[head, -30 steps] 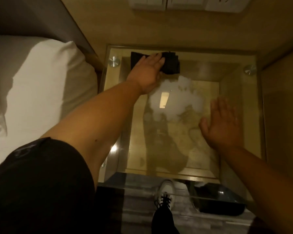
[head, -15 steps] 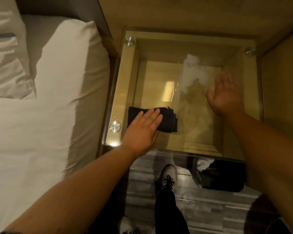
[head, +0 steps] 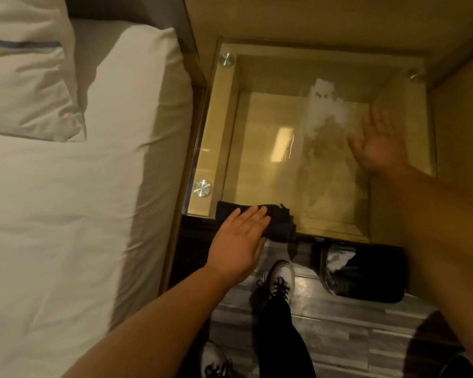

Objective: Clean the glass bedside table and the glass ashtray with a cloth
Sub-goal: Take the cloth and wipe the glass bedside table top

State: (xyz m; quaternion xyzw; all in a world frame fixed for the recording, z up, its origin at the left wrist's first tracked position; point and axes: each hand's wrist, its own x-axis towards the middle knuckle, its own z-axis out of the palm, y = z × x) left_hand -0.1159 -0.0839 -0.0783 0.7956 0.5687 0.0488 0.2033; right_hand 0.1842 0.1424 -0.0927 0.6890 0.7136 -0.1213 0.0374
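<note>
The glass bedside table (head: 262,165) has a clear top over a wooden box frame, with round metal studs at its corners. A folded dark cloth (head: 276,222) lies at the table's near edge, partly hanging over it. My left hand (head: 238,241) lies flat on the cloth, fingers together, pressing it down. My right hand (head: 377,148) rests flat on the glass at the right side, fingers spread, holding nothing. A hazy white smear (head: 325,107) shows on the glass near the right hand. No ashtray is in view.
A bed with white sheet (head: 66,214) and pillow (head: 25,69) lies close on the left. A black bin (head: 366,271) with a liner stands on the wooden floor in front of the table. My shoe (head: 281,279) is beside it. Wooden walls close the back and right.
My left hand has dragged the cloth from the far left corner down the left side to the near edge. My right hand has stayed flat on the right of the glass.
</note>
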